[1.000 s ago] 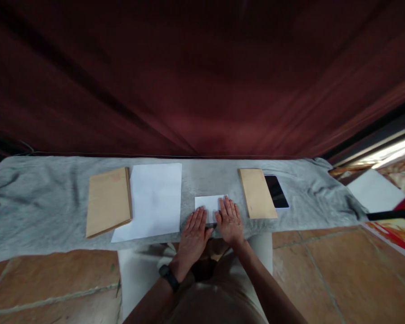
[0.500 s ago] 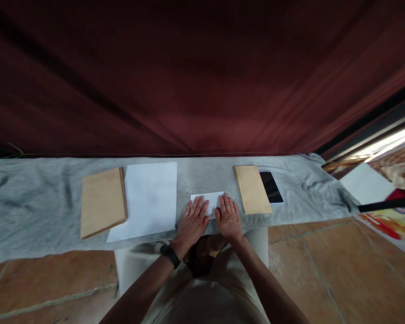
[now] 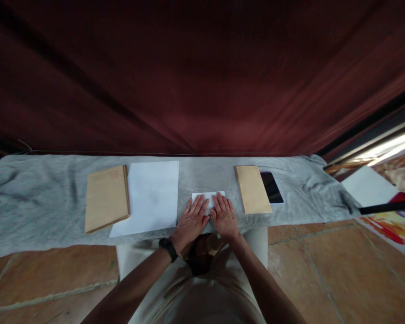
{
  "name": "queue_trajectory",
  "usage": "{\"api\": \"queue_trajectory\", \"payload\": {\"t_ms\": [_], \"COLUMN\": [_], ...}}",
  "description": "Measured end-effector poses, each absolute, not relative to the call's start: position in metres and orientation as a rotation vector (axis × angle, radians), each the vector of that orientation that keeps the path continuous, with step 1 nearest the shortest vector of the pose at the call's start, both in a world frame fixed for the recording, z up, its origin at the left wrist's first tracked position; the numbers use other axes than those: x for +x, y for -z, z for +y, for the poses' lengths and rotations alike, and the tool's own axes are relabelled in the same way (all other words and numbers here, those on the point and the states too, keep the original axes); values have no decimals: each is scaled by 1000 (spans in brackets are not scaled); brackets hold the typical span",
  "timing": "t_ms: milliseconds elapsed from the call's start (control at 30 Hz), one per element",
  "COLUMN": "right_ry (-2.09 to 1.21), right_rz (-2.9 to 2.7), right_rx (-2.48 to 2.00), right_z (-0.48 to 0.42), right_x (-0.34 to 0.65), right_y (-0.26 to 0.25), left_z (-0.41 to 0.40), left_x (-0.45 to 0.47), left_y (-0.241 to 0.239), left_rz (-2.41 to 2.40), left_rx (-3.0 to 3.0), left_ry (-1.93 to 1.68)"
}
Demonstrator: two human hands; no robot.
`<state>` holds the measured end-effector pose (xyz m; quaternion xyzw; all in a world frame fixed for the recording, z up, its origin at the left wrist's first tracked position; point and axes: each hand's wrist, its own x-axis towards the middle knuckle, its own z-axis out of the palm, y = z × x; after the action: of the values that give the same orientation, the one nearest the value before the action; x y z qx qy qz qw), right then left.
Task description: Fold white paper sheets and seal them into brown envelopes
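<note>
A small folded white paper (image 3: 207,195) lies on the grey cloth close to my body, its far edge showing beyond my fingertips. My left hand (image 3: 193,220) rests flat on the paper's left part, fingers stretched out. On the right part lies my right hand (image 3: 224,218), also flat with its fingers extended. The two thumbs nearly meet at the middle. Most of the paper is hidden under the hands.
Left of me are large white sheets (image 3: 153,193) and a stack of brown envelopes (image 3: 106,198) overlapping them. To the right, another brown envelope (image 3: 253,189) partly covers a dark phone (image 3: 272,188). A dark red curtain (image 3: 202,90) hangs behind the grey cloth (image 3: 209,168).
My right hand has slid left across the paper, closer to my left hand. My left hand stays nearly in place. The view has shifted slightly.
</note>
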<state>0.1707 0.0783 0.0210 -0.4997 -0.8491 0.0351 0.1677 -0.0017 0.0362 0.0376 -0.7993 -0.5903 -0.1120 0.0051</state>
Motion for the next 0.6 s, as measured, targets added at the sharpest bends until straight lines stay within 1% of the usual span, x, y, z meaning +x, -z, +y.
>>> {"api": "queue_trajectory", "payload": {"t_ms": [167, 367, 467, 600], "right_ry": [3, 33, -2, -150], "right_rz": [-2330, -2298, -2286, -2217], "right_rx": [-1459, -1474, -1489, -1577], "right_z": [75, 72, 73, 82], "right_x": [180, 187, 187, 185], "right_y": [-18, -13, -15, -25], "left_z": [27, -1, -8, -6], "left_x": [-13, -22, -25, -29], "left_y": [-42, -44, -42, -37], "left_rz": [-1796, -1780, -1758, -1684], "left_rx": [-2544, -2553, -2558, -2612], "left_ry": [358, 284, 228, 69]}}
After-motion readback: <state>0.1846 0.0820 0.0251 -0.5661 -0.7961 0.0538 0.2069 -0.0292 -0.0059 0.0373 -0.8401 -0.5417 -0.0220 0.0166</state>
